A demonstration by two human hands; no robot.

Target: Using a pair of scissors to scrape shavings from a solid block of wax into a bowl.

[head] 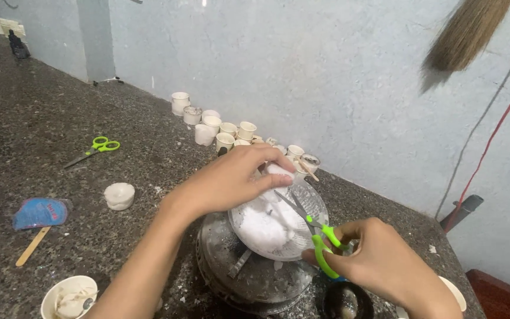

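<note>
My left hand [225, 180] grips the top edge of a clear plastic bag of white powder [270, 227] that rests tilted on a round dark metal turntable [231, 277]. My right hand [376, 257] holds green-handled scissors [320, 236], fingers through the loops, with the blades pointing up-left against the bag just under my left fingers. Whether the blades are cutting the plastic is hidden by my hand.
Several small white cups [219, 127] line the wall. A second pair of green scissors [95, 147], a white lump [119, 195], a blue packet [41, 212], a wooden stick [32, 246] and a cup of white paste [69, 298] lie left. A broom [464, 32] hangs right.
</note>
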